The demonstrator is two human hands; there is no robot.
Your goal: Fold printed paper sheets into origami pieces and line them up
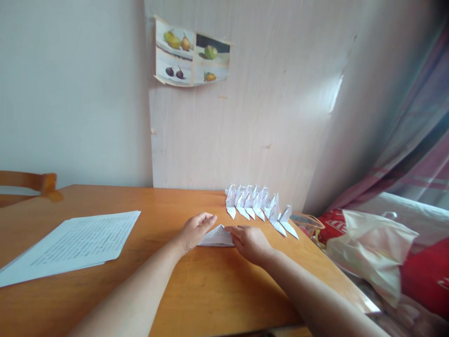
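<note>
A folded sheet of printed white paper lies on the table in front of me, its top edge coming to a low point. My left hand is at the paper's left end, fingers slightly curved, thumb apart, with nothing visible between them. At the right end my right hand has its fingers on the folded paper near the peak; its thumb is mostly hidden. Just beyond, toward the back right, several folded paper figures stand in rows, with pointed tips up.
A stack of printed sheets lies on the left of the wooden table. A wooden chair back is at far left. Beside the table's right edge are a pale plastic bag and red bags. A fruit picture hangs on the wall.
</note>
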